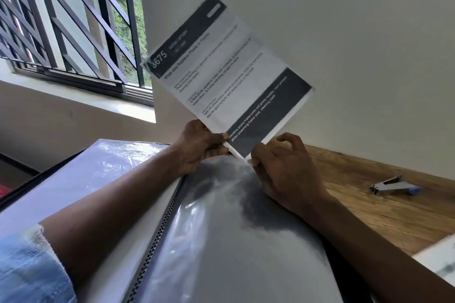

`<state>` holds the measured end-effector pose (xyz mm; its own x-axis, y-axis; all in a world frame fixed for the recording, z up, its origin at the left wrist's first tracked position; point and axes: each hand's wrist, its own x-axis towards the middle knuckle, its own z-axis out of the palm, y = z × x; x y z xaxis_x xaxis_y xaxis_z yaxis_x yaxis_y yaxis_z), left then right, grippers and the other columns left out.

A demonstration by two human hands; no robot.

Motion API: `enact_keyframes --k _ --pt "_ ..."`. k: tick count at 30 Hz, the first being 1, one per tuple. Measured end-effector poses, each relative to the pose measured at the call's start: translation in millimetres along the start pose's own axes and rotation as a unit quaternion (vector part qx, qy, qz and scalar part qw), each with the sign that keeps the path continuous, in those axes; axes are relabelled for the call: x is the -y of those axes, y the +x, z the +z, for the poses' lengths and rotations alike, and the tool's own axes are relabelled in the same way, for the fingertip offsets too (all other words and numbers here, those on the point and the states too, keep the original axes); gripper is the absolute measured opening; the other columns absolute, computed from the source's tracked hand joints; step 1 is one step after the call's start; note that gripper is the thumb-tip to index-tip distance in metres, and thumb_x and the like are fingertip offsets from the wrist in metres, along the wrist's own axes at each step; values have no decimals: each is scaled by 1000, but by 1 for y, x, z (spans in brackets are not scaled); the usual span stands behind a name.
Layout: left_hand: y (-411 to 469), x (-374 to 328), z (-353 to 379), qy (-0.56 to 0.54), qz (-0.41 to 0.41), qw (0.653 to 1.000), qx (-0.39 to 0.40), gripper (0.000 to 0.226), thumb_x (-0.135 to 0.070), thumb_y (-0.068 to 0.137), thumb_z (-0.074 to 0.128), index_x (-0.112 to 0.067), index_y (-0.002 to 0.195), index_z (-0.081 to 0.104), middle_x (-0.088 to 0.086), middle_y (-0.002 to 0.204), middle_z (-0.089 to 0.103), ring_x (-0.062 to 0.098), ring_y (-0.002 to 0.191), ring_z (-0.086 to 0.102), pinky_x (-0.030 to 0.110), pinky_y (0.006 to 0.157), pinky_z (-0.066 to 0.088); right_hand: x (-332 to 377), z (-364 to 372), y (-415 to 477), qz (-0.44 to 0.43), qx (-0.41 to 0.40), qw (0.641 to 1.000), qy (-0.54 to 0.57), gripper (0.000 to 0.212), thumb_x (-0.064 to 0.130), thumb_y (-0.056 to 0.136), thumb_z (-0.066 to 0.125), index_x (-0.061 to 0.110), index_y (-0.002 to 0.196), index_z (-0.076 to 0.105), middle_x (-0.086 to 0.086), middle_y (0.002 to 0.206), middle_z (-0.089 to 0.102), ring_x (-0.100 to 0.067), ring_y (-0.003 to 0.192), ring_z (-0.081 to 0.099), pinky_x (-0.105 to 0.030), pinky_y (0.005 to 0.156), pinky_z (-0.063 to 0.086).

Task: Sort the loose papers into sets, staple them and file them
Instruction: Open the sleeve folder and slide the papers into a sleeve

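- White printed paper set [221,76] stood tilted above the open clear-pocket folder [221,241], its lowest corner touching a glossy sleeve.
- Left hand [199,147] pinched the set's lower edge, thumb on the printed face.
- Right hand [283,170] pinched the bottom corner with curled fingertips.
- Stapler [394,186] lay well apart on the wooden table [369,209], right of the folder.
- More printed paper [442,261] showed at the right edge.

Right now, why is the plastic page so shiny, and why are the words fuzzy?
Head view: daylight bounces off the plastic page, making white glare patches; head view: the paper is a bit blurred, so its small print smears; head view: the wide lens slants the window bars.
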<state>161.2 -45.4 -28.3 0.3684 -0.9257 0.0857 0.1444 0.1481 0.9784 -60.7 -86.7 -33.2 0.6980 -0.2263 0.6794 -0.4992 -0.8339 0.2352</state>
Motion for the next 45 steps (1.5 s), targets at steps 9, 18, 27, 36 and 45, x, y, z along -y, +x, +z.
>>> enact_keyframes --k 9,18,27,36,45 --pt "-6 -8 -5 12 -42 998 49 25 11 89 69 -5 109 68 7 85 71 12 58 63 17 47 53 -7 6 -6 109 -93 990 11 30 47 95 67 21 82 59 6 81 63 -20 77 60 -46 92 41" --pt "-5 -16 -17 -48 -89 994 44 25 12 98 55 3 119 63 16 98 69 19 57 69 16 41 50 -5 7 -6 143 -126 979 68 24 41 90 69 18 94 66 0 102 54 -19 97 54 -45 96 38" --pt "-6 -13 -9 -78 -82 992 51 32 9 98 57 11 131 57 21 104 72 26 74 71 17 45 53 -3 1 -6 110 -123 982 96 7 19 86 63 15 92 65 2 98 57 -18 84 58 -47 96 37" --pt "-6 -19 -19 12 -84 992 95 30 9 97 58 -1 125 62 18 106 67 18 64 70 18 43 53 -5 6 -7 135 -149 976 81 10 15 93 71 13 101 67 -2 109 49 -22 104 50 -52 93 45" --pt "-3 -28 -36 137 -104 982 73 36 5 100 58 -11 132 52 8 96 75 13 63 71 20 44 53 -8 10 -7 204 -124 958 158 11 26 95 71 20 100 63 -5 126 46 -25 105 53 -41 94 40"
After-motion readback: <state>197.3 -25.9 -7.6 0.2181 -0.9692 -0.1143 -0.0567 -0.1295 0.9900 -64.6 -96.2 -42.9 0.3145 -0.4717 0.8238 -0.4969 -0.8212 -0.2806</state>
